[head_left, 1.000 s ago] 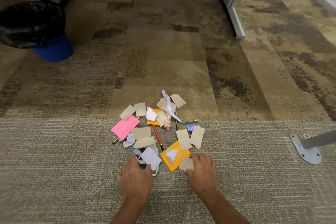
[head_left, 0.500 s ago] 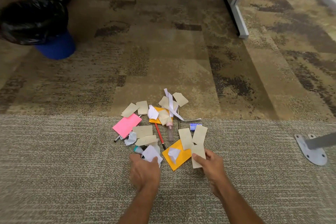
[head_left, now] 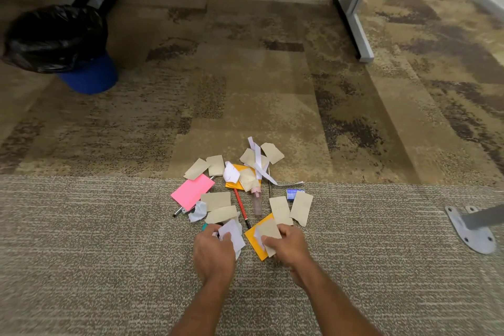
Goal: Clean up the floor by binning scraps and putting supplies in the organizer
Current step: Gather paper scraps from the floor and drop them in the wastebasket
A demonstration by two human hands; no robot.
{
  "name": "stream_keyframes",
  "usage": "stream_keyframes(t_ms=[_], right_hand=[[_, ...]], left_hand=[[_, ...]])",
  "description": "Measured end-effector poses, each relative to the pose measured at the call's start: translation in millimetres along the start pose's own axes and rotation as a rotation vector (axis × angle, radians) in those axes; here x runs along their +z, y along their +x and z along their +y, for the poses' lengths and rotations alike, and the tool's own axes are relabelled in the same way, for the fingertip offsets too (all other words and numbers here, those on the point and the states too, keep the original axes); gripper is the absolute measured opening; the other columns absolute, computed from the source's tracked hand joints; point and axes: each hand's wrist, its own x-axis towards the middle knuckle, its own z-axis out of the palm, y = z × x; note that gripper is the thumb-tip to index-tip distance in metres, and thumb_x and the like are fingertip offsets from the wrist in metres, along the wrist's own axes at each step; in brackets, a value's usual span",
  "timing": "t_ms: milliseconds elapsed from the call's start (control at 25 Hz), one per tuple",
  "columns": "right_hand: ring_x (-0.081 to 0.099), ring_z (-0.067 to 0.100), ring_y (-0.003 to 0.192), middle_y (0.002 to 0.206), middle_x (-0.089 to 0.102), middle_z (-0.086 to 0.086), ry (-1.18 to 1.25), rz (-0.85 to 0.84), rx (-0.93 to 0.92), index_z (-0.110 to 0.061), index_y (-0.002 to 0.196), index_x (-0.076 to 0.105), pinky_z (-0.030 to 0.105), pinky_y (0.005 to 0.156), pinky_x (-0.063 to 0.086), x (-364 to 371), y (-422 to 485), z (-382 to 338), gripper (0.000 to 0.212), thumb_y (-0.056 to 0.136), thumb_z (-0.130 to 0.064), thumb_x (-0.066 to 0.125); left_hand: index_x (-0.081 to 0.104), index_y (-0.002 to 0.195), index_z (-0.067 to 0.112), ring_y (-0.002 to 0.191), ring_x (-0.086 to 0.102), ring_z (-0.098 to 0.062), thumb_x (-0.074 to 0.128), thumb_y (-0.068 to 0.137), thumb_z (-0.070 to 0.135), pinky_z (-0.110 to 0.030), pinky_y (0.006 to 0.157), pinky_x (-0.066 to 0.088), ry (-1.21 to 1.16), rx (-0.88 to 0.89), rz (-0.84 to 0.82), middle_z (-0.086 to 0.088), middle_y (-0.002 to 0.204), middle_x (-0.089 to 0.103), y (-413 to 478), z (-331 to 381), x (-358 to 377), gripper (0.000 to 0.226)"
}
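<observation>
Left hand (head_left: 214, 251) is curled around a white paper scrap (head_left: 231, 236). The right hand (head_left: 289, 247) pinches a tan scrap (head_left: 270, 234), which has slid left since half a second ago and now sits over the orange sheet (head_left: 252, 240). The rest of the pile, pink note (head_left: 192, 189) and red pencil (head_left: 241, 207) included, lies just beyond. Bare carpet (head_left: 136, 131) runs up to the blue bin (head_left: 87, 79) far left, and there's a metal foot plate (head_left: 471, 234) off right.

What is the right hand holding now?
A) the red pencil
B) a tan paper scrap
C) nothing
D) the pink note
B: the right hand pinches a tan paper scrap over the orange sheet; the pink note and red pencil lie on the carpet.
</observation>
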Motion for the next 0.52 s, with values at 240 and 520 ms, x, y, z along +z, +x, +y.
stream_keyframes(t_ms=[240,520], right_hand=[[0.064,0.021,0.082,0.088,0.068,0.001,-0.355,0.050,-0.126,-0.016,0.091,0.066,0.029,0.059,0.042,15,3,-8,0.020,0.079,-0.027,0.078],[0.062,0.027,0.108,0.117,0.060,0.003,-0.735,0.097,-0.171,-0.019,0.119,0.055,0.039,0.084,0.054,26,0,-4,0.041,0.085,-0.034,0.071]], left_hand=[[0.064,0.078,0.009,0.064,0.052,-0.018,0.068,0.090,0.010,-0.029,0.055,0.042,-0.563,-0.198,-0.069,-0.007,0.076,0.065,19,-12,-21,0.013],[0.064,0.092,0.017,0.086,0.064,-0.024,0.062,0.094,0.007,-0.037,0.066,0.052,-0.695,-0.325,-0.108,-0.006,0.097,0.069,42,-40,-51,0.010]])
